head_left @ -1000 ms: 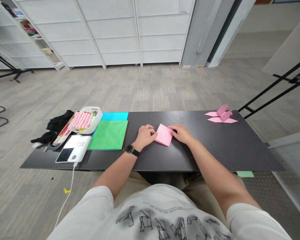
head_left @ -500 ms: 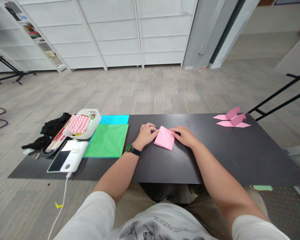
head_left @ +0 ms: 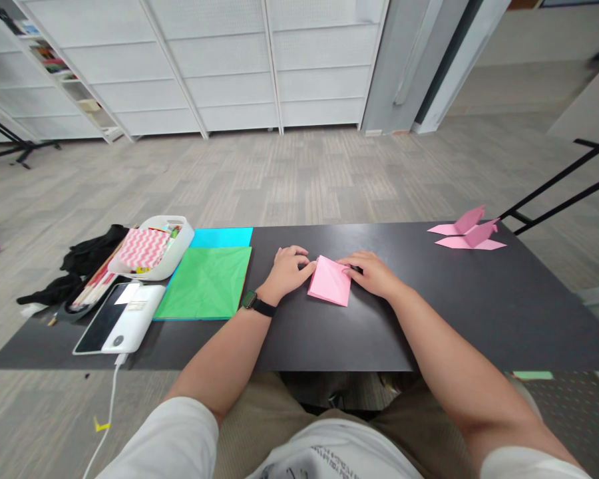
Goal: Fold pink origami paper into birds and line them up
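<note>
A folded piece of pink paper (head_left: 330, 282), roughly square, lies on the dark table in front of me. My left hand (head_left: 290, 269), with a black watch (head_left: 257, 303) on its wrist, rests at the paper's left side. Its thumb tip touches the paper's edge, while the other fingers are apart from the thumb and lie on the table. At the upper right corner, my right hand (head_left: 371, 273) pinches the paper between thumb and fingers; part of that edge is hidden. Two folded pink paper birds (head_left: 472, 236) stand at the far right.
To the left lie green paper sheets (head_left: 207, 283) over blue ones (head_left: 224, 237). Beyond them are a white basket (head_left: 180, 249) with a pink zigzag-patterned item, a black cloth (head_left: 92, 247), and a white device (head_left: 134, 319) with a cable (head_left: 110, 406). The dark table (head_left: 454, 313) ends close to my lap.
The view has shifted slightly. A small gap has opened between my left thumb and index finger. The pink paper stays folded between both hands.
</note>
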A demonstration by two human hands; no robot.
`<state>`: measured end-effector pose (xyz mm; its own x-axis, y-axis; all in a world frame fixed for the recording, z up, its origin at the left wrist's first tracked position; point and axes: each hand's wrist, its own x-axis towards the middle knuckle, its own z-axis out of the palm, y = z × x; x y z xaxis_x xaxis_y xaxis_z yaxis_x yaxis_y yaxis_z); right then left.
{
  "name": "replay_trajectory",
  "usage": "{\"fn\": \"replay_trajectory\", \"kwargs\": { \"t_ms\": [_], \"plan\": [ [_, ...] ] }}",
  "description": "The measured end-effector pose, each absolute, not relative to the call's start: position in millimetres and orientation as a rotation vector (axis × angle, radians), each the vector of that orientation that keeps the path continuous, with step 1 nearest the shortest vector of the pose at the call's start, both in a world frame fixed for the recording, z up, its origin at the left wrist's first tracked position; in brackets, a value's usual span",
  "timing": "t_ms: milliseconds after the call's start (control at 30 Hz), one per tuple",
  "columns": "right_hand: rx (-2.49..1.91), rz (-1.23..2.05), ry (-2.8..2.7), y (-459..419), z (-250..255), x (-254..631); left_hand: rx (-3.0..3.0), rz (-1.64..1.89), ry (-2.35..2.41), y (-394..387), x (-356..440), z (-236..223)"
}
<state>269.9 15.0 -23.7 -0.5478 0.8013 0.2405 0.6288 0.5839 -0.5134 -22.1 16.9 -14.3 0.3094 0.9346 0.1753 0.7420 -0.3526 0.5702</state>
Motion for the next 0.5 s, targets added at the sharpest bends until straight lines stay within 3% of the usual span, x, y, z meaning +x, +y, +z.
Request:
{"fn": "replay_trajectory", "kwargs": {
  "t_ms": [500],
  "plan": [
    [-1.145, 0.587, -2.319, 15.1, -22.0, 268.2, 2.222, 0.622, 1.472, 6.9, -18.0, -1.7]
  ]
}}
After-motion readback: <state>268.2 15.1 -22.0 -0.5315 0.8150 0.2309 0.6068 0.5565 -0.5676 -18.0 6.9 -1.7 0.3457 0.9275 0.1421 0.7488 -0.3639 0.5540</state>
